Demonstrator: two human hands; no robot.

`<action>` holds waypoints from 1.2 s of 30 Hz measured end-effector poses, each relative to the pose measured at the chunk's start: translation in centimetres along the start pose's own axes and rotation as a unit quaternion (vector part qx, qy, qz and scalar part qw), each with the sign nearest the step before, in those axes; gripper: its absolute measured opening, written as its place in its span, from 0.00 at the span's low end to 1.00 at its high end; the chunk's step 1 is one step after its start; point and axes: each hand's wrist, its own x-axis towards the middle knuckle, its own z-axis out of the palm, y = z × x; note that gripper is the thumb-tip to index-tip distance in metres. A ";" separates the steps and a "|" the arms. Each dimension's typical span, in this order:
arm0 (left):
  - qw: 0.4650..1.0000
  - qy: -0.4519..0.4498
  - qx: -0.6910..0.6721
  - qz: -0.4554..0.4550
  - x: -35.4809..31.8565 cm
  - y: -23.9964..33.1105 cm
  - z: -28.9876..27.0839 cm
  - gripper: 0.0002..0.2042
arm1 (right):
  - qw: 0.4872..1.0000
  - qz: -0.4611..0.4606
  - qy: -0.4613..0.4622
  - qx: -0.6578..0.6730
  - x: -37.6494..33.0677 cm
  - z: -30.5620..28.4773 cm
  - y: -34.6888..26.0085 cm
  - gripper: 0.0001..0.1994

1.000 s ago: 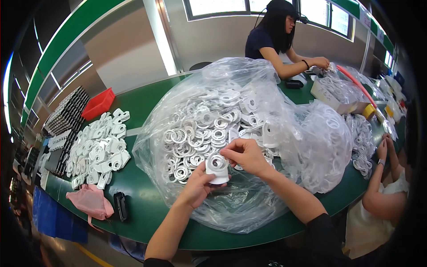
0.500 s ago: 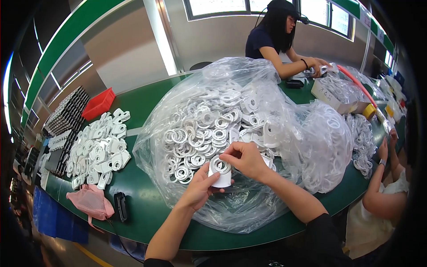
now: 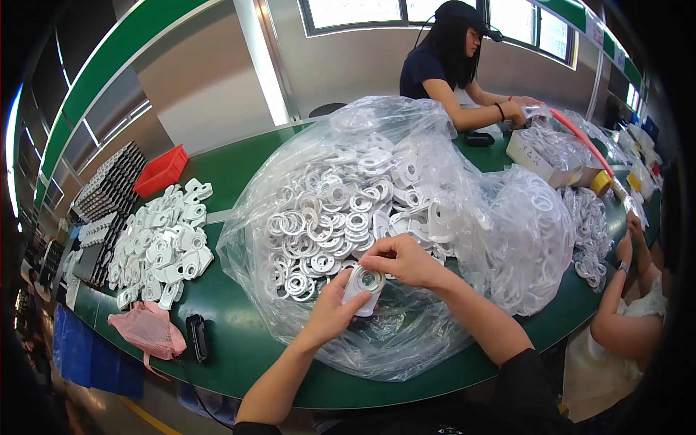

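Observation:
Over the front of a big clear plastic bag (image 3: 250, 250), my left hand (image 3: 330, 313) holds a white plastic plate (image 3: 360, 299) between thumb and fingers. At the plate's upper end lies a round white ring (image 3: 378, 278) with an open centre. My right hand (image 3: 407, 261) comes from the right, thumb and forefinger pinched at the ring's upper rim. Its other fingers are curled in. Behind both hands, the bag holds a heap of white rings and plates (image 3: 357, 222). Whether ring and plate are joined I cannot tell.
Left on the green table (image 3: 232, 373) are a pile of white plates (image 3: 163, 250), a red bin (image 3: 161, 171), stacked trays (image 3: 109, 181), a pink mesh pouch (image 3: 148, 330) and a black device (image 3: 196, 337). A co-worker (image 3: 453, 72) sits across; another person's arm (image 3: 627, 322) shows right.
The plate has tilted and shifted slightly right and down in my left hand. My right hand has moved slightly with it, still at the ring. The co-worker's hands have moved a little.

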 end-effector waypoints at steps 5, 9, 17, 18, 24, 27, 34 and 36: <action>0.995 0.085 0.044 -0.024 0.0 -0.2 0.5 0.11 | 0.985 -0.049 -0.038 -0.159 -0.3 0.2 -0.5 0.08; 0.989 0.100 0.102 0.039 0.2 -1.5 0.0 0.14 | 0.966 -0.087 -0.025 -0.243 -0.6 0.9 -1.1 0.07; 0.956 0.250 0.021 0.154 1.1 -1.8 1.0 0.12 | 0.994 -0.040 0.063 0.085 0.0 2.0 0.0 0.11; 0.968 0.234 -0.003 0.086 0.7 -1.2 0.7 0.11 | 0.994 -0.040 0.062 0.085 0.0 2.1 0.2 0.11; 0.980 0.132 -0.121 0.084 0.3 -0.9 1.1 0.13 | 0.993 -0.053 0.086 0.061 0.2 2.2 1.5 0.08; 0.979 0.117 -0.162 0.029 0.5 -0.9 -0.1 0.17 | 0.991 -0.120 0.035 -0.043 0.1 1.7 0.7 0.07; 0.980 0.104 0.140 0.097 0.5 -0.7 -1.0 0.15 | 0.980 -0.131 -0.018 -0.150 -0.6 1.0 -1.1 0.05; 0.968 0.118 0.203 0.092 0.6 -0.9 -1.1 0.15 | 0.975 -0.120 -0.017 -0.184 -0.8 1.1 -1.2 0.06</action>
